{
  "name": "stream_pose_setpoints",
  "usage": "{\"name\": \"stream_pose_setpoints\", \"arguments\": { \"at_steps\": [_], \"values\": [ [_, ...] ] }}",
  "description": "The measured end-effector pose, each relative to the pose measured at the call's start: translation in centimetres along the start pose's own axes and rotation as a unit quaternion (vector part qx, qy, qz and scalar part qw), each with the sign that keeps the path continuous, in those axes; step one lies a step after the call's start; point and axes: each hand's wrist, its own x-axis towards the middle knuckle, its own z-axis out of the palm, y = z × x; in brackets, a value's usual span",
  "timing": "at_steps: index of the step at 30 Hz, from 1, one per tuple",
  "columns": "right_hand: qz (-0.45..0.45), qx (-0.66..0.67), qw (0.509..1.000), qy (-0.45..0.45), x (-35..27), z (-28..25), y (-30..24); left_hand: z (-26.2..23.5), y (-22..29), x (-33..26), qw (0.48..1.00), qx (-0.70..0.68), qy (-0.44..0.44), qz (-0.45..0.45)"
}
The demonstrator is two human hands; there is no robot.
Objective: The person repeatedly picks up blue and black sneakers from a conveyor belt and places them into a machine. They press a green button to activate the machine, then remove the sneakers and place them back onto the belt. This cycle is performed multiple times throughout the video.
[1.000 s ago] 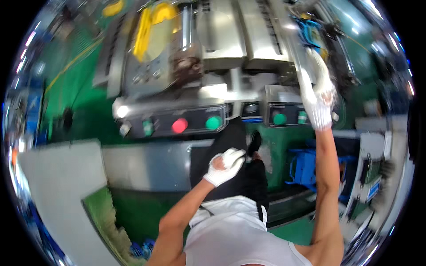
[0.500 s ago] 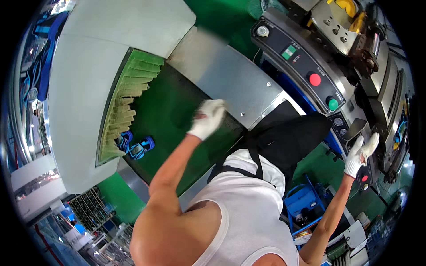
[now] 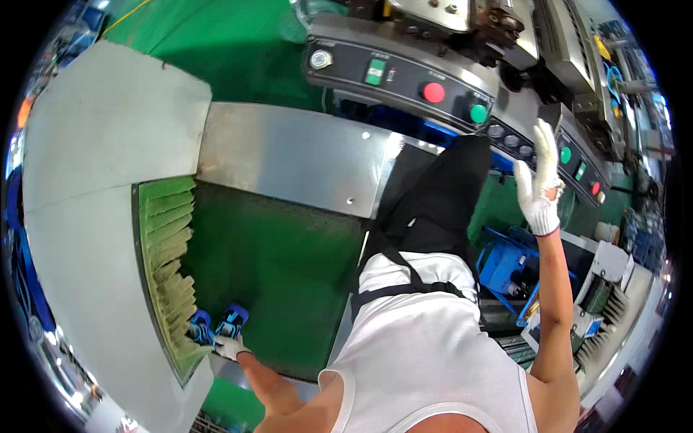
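Observation:
My left hand [image 3: 229, 348], in a white glove, reaches to the near end of a blue strappy shoe [image 3: 233, 318]. Its fingers are small in view and appear closed on that end. Beside it a second blue shoe [image 3: 201, 327] lies partly under the green strip curtain [image 3: 164, 245]. Both shoes rest on a dark green conveyor belt [image 3: 281, 281]. My right hand [image 3: 540, 184], also white-gloved, is raised on the right with fingers stretched and the thumb apart. It holds nothing and appears in front of a machine's control panel.
A black control panel [image 3: 404, 79] with red and green buttons stands ahead, with metal machinery above it. A bare metal plate [image 3: 281, 155] borders the belt's far end. The pale machine housing [image 3: 79, 267] rises at left. A blue crate [image 3: 505, 267] stands low at right.
My left hand has moved from above the belt to the blue shoes. My right hand has lifted from the panel area with its fingers spread. The whole view has turned.

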Motion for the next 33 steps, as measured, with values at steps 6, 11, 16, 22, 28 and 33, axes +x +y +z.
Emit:
{"name": "stream_pose_setpoints", "arguments": {
  "at_steps": [6, 11, 16, 22, 28, 33],
  "values": [
    [-0.015, 0.015, 0.998, -0.065, -1.5, 0.5, -0.6, 0.3, -0.9, 1.0, 0.947, 0.213, 0.101, 0.218],
    [-0.054, 0.129, 0.988, -0.063, -3.2, 4.3, -2.8, -0.5, 3.7, -4.5, 0.904, 0.262, 0.005, 0.337],
    [-0.008, 0.267, 0.96, -0.08, -4.5, 8.8, -5.7, 2.3, 12.1, -20.7, 0.923, 0.11, -0.209, 0.303],
    [0.052, 0.342, 0.932, -0.111, -6.2, 10.9, -7.4, 10.1, 16.5, -29.2, 0.765, 0.169, -0.153, 0.602],
    [0.114, 0.429, 0.886, -0.132, -9.1, 10.8, -7.8, 12.6, 20.5, -26.4, 0.704, 0.217, -0.22, 0.639],
    [0.047, 0.462, 0.863, -0.2, -6.6, 10.1, -10.7, 6.0, 25.7, -35.5, 0.647, 0.098, -0.239, 0.718]
  ]
}}
